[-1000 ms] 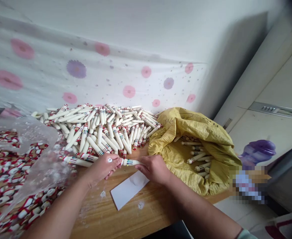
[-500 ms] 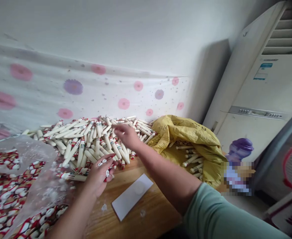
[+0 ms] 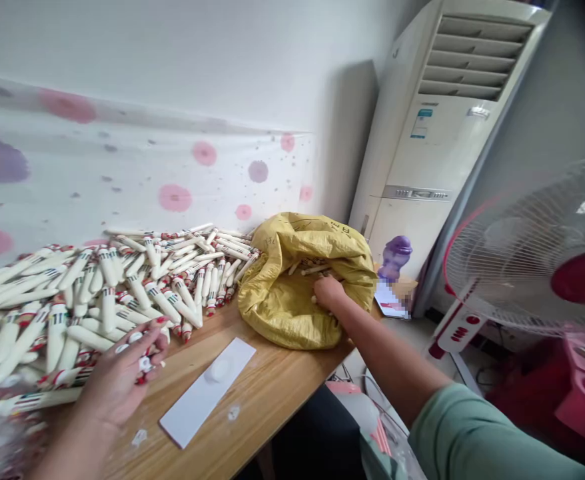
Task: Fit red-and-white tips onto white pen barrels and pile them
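Note:
My left hand [image 3: 127, 373] is curled round several small red and white pieces, above the wooden table [image 3: 252, 407] at the front of a heap of cream pens [image 3: 107, 307]. Reaching into the open yellow woven sack [image 3: 277, 307], my right hand [image 3: 328, 292] has its fingers closed low inside it; what they hold, if anything, is hidden. A few cream pens [image 3: 312, 268] show at the back of the sack. Between the hands lies a white rectangular board [image 3: 197, 407] with a round white spot on it.
A clear plastic bag [image 3: 2, 447] sits at the lower left. Beyond the table's right edge stand a fan [image 3: 532, 267], a purple bottle [image 3: 396, 257] and a tall white air conditioner [image 3: 422, 160]. A patterned sheet [image 3: 137, 160] covers the wall behind.
My right hand has left the pen heap and gone into the yellow sack. The view has turned right, bringing the fan further in. My left hand still has the small pieces.

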{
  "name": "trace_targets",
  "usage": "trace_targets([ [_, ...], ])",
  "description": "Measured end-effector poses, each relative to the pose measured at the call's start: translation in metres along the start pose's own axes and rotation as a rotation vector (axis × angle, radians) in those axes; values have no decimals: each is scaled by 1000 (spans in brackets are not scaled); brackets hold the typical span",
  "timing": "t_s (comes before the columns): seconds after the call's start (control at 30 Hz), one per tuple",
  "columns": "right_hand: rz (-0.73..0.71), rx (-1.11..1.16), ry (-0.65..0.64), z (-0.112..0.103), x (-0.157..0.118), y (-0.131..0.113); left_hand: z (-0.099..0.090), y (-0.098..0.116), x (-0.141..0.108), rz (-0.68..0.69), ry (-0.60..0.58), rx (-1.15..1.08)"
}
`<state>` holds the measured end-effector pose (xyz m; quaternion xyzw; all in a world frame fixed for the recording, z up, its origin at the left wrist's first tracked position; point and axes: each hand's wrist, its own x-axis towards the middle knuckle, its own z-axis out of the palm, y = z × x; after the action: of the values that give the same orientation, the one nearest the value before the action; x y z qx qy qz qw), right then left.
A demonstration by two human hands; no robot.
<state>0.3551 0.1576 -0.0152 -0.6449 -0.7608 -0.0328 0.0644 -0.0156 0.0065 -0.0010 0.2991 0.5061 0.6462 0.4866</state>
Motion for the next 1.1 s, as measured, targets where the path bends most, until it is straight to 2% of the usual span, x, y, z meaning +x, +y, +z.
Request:
trace_targets([
  [0.13, 7, 202, 113, 6, -12, -6, 0, 0, 2, 29, 2, 6],
  [0.3, 68, 515, 333, -5, -27, -4, 6, -3, -2, 6, -16, -22],
  [0.43, 116, 771, 363, -10, -40, -8, 10, -2, -6, 19, -45, -82],
  [0.57, 37, 930, 309, -4, -58, -49, 11, 1, -11, 52, -51, -104],
  [0.67, -103, 1202, 205, 2, -71, -94, 13, 1, -11, 75, -28, -114],
  [0.77, -207, 1425, 107, -1, -81, -133, 14, -2, -12, 90, -75, -114],
  [0.83, -264, 1423, 51, -9, -85, -154, 13, -3, -13, 98, -120, -94],
  [0.9, -358, 1319, 44, -19, -86, -171, 12, -4, -16, 95, -172, -54],
  [1.0, -475, 1111, 115, -32, -83, -195, 11, -5, -19, 63, -270, -41],
  [1.1, -523, 996, 178, -39, -82, -213, 13, -7, -20, 30, -318, -131],
])
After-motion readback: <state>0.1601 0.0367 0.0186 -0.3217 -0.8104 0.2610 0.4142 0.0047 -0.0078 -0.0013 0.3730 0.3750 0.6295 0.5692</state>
